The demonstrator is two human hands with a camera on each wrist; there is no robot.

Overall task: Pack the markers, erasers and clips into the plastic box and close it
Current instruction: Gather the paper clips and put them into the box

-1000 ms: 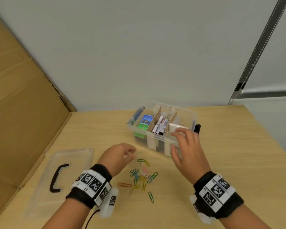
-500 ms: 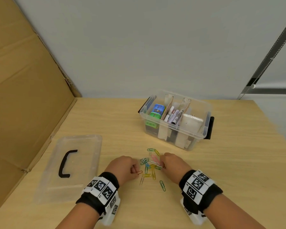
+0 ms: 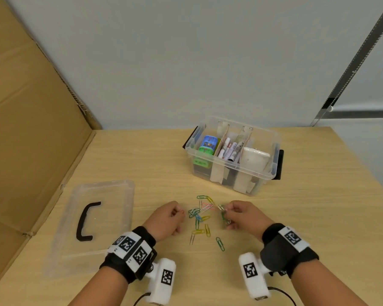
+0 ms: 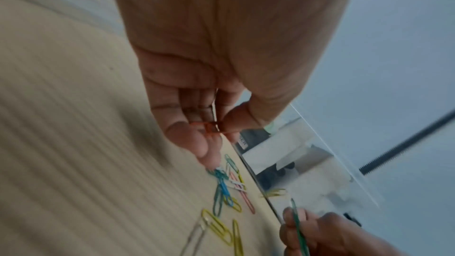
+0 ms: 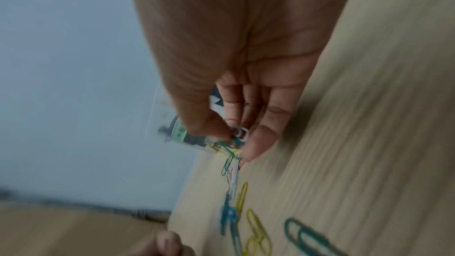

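Several coloured paper clips lie scattered on the wooden table between my hands. My left hand pinches an orange clip between thumb and curled fingers. My right hand pinches a few clips, green and white among them. The clear plastic box stands open behind the clips. It holds erasers on the left, markers in the middle and a white block on the right.
The clear lid with a black handle lies flat on the table to the left. A brown cardboard sheet leans along the left side. A grey wall rises behind the table.
My right hand came back from the box to the clip pile and picked up clips. The left hand closed on a clip. The head view shifted, so the box sits farther away.
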